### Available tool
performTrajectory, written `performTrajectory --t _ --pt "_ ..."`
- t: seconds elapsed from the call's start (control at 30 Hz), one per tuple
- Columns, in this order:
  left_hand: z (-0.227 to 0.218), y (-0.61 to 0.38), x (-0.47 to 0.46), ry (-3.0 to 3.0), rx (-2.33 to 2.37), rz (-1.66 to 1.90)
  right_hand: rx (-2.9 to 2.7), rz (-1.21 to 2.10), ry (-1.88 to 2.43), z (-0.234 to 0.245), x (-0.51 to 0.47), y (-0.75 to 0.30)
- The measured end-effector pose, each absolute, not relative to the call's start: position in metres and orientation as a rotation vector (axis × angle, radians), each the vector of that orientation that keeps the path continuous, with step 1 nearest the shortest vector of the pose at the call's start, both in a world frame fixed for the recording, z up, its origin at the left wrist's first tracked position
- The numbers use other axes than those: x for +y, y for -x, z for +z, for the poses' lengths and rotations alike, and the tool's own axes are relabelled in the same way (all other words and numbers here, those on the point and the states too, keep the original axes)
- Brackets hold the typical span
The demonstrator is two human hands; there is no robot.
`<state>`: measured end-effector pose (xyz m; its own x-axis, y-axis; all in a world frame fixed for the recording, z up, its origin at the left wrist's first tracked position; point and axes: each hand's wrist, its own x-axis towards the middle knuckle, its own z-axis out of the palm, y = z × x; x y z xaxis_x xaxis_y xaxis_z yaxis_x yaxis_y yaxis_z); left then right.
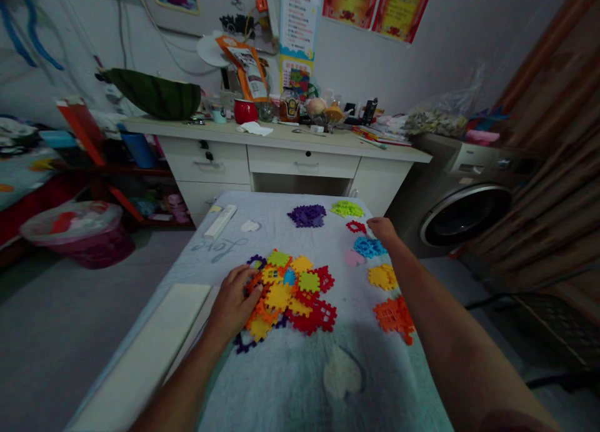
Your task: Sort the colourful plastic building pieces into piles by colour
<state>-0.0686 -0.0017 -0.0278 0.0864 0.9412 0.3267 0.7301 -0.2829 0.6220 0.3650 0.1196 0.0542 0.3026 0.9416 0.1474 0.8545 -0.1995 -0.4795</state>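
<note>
A mixed heap of plastic interlocking tiles (pixel 295 291) in yellow, red, green, orange and purple lies in the middle of a cloth-covered table (pixel 281 382). My left hand (pixel 234 301) rests on the heap's left edge, fingers curled over an orange tile. My right hand (pixel 382 229) reaches far across, beside a red tile (pixel 356 227) and just above a blue pile (pixel 369 247); its fingers are hidden. Sorted piles lie around: purple (pixel 307 215), lime green (pixel 347 208), yellow (pixel 382 276), orange (pixel 395 315), and a pink piece (pixel 354 257).
A white bar (pixel 220 221) lies at the table's far left, a pale board (pixel 154 351) along its left edge. Behind stand a cluttered white desk (pixel 276 154), a washing machine (pixel 464 197) on the right, and a lined pink bin (pixel 77 232) on the floor at left.
</note>
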Motion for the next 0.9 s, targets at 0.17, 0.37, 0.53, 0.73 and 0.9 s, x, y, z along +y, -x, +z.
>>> performTrajectory --t 0.17,0.37,0.53,0.73,0.9 --pt "-0.023 0.066 -0.004 -2.039 1.643 1.016 -1.754 0.368 1.874 0.062 0.096 -0.312" --pt "-0.018 0.064 -0.005 -2.042 1.622 1.035 -2.369 0.620 1.516 0.061 0.047 -0.235" --pt "-0.018 0.065 -0.006 -2.039 1.625 1.022 -2.649 0.542 1.668 0.059 0.029 -0.225" --pt "-0.017 0.065 -0.007 -2.029 1.616 1.000 -2.671 0.519 1.669 0.055 0.022 -0.231" --pt "-0.017 0.065 -0.006 -2.032 1.603 1.006 -2.513 0.507 1.727 0.051 0.021 -0.235"
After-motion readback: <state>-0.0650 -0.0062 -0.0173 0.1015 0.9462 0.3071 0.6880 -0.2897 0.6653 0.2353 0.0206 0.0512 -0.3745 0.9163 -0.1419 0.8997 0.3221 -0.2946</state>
